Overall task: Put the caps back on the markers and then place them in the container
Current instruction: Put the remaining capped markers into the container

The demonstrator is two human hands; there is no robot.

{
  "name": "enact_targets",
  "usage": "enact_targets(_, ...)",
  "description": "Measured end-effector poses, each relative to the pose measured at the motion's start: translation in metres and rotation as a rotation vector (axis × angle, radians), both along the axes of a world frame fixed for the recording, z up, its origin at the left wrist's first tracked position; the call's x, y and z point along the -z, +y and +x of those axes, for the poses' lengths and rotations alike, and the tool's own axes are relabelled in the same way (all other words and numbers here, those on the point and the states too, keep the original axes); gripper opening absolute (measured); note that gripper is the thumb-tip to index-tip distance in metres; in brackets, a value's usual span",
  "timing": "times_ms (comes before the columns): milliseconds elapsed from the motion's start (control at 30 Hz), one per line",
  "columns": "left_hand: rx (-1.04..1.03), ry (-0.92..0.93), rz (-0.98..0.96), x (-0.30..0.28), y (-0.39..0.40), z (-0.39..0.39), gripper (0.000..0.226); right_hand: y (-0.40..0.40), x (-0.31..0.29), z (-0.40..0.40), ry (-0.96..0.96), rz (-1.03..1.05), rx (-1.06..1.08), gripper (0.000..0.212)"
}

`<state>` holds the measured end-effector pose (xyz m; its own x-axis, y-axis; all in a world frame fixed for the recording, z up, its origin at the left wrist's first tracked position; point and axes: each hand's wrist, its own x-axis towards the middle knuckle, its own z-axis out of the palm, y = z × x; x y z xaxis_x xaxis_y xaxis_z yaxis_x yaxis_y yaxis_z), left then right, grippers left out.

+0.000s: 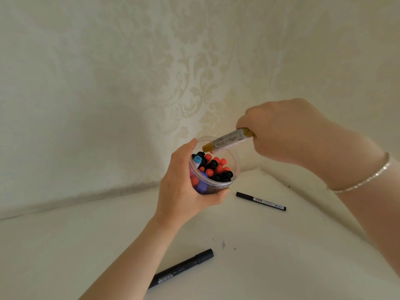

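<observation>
1. Left hand (188, 191): fingers wrapped round clear round plastic container (234, 163), lifted off white tabletop (281, 245).
2. Container contents: capped red, black, blue markers, upright, crowded.
3. Right hand (281, 135): fist gripping gold-capped grey marker (228, 141) by its rear, tip over rim. Light, stiff, likely slick.

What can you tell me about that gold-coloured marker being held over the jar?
The gold marker has a pale labelled barrel with mustard-gold ends and looks capped. The right hand grips its upper end, tilting it so the lower end dips over the rim of the clear container, just above the markers already inside.
</observation>
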<state>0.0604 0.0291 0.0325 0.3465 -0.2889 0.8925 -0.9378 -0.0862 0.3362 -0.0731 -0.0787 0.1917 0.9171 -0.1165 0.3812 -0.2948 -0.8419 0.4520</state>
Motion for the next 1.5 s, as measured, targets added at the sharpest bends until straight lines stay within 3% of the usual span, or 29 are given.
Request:
enact_targets(67, -0.003, -0.030, -0.009, -0.002, -0.001, -0.002, 0.098, 0.008, 0.000, 0.002, 0.051, 0.010, 0.087, 0.009)
enact_targets(200, -0.021, -0.100, -0.028, -0.002, -0.003, -0.005, 0.094, 0.012, 0.004, 0.011, 0.182, 0.205, 0.151, 0.006)
enact_targets(333, 0.008, -0.101, -0.051, -0.003, -0.006, -0.007, 0.095, 0.003, -0.002, 0.014, 0.217, 0.707, 0.019, 0.042)
enact_targets(400, 0.022, -0.100, -0.051, -0.003, -0.005, -0.007, 0.094, -0.003, 0.001, 0.019, 0.088, 0.873, -0.153, 0.034)
enact_targets(467, 0.040, -0.087, -0.054, -0.003, -0.006, -0.008, 0.094, -0.008, 0.013, 0.029, -0.057, 0.768, -0.278, 0.017)
enact_targets(567, 0.081, -0.012, -0.081, -0.004, -0.006, -0.009, 0.096, -0.016, 0.035, 0.041, -0.218, 0.581, -0.467, 0.012)
enact_targets(733, 0.112, 0.047, -0.088, -0.005, -0.004, -0.012, 0.097, -0.029, 0.048, 0.045, -0.188, 0.371, -0.563, 0.014)
enact_targets(833, 0.128, 0.051, -0.094, -0.006, -0.006, -0.011, 0.099, -0.031, 0.063, 0.050, -0.266, 0.146, -0.467, 0.035)
enact_targets(867, 0.136, 0.052, -0.095, -0.007, -0.006, -0.011, 0.099, -0.030, 0.067, 0.051, -0.291, 0.210, -0.467, 0.037)
enact_targets(900, 0.147, 0.053, -0.095, -0.007, -0.006, -0.011, 0.099, -0.028, 0.067, 0.050, -0.321, 0.409, -0.490, 0.033)
enact_targets(967, 0.179, 0.056, -0.091, -0.008, -0.005, -0.010, 0.097, -0.023, 0.056, 0.047, -0.412, 1.146, -0.567, 0.019)
enact_targets(1000, 0.187, 0.056, -0.087, -0.008, -0.005, -0.010, 0.096, -0.023, 0.051, 0.048, -0.455, 1.408, -0.580, 0.019)
enact_targets(1033, 0.187, 0.054, -0.081, -0.008, -0.005, -0.009, 0.096, -0.026, 0.048, 0.050, -0.452, 1.500, -0.568, 0.025)
enact_targets(1167, 0.208, 0.025, -0.078, -0.009, -0.005, -0.011, 0.096, -0.031, 0.052, 0.054, -0.163, 1.647, -0.402, 0.051)
enact_targets(1233, 0.233, -0.013, -0.085, -0.010, -0.006, -0.013, 0.093, -0.032, 0.055, 0.054, -0.069, 1.564, -0.333, 0.053)
enact_targets(1400, 0.210, -0.044, -0.086, -0.008, -0.010, -0.015, 0.094, -0.028, 0.064, 0.064, -0.239, 1.196, -0.378, 0.046)
enact_targets(1433, 0.216, -0.048, -0.080, -0.008, -0.010, -0.013, 0.094, -0.029, 0.065, 0.064, -0.246, 1.239, -0.393, 0.044)
enact_targets(1500, 0.250, -0.044, -0.071, -0.009, -0.009, -0.006, 0.093, -0.038, 0.064, 0.061, -0.105, 1.528, -0.419, 0.040)
